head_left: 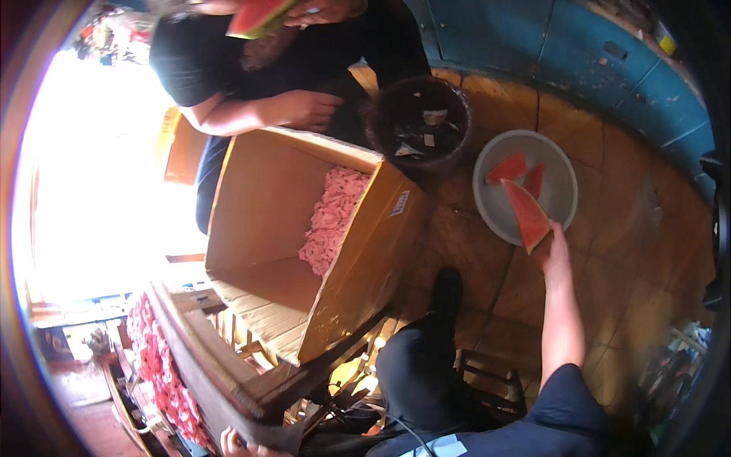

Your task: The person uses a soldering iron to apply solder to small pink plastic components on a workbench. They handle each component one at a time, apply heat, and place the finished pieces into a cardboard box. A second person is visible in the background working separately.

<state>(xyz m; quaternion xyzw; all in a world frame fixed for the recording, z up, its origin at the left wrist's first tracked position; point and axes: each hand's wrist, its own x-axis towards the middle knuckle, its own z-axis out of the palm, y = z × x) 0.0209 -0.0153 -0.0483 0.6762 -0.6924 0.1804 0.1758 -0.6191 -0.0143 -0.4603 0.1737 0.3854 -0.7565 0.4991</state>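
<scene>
- Head view: I take the grey plate (pixel 563 164) on the tiled floor as my landmark; my right hand (pixel 554 255) reaches to its near rim, fingers closed on the tip of a watermelon wedge (pixel 525 215) that slants across the rim, red flesh up.
- Two smaller watermelon pieces (pixel 518 169) lie on the plate just beyond the wedge.
- Left of the plate, just beside it, stands a dark waste bin (pixel 420 122) with scraps inside.
- Further left is a big cardboard box (pixel 358 259), open, with pink foam pieces (pixel 331 217) heaped at its bottom.
- My left hand (pixel 237 442) shows only at the bottom edge, well apart from the plate; I cannot tell how its fingers sit.
- Beyond the box a second person (pixel 289 53) in a black top holds a watermelon slice (pixel 255 17).
- My shoe (pixel 448 289) rests on the floor below the plate.
</scene>
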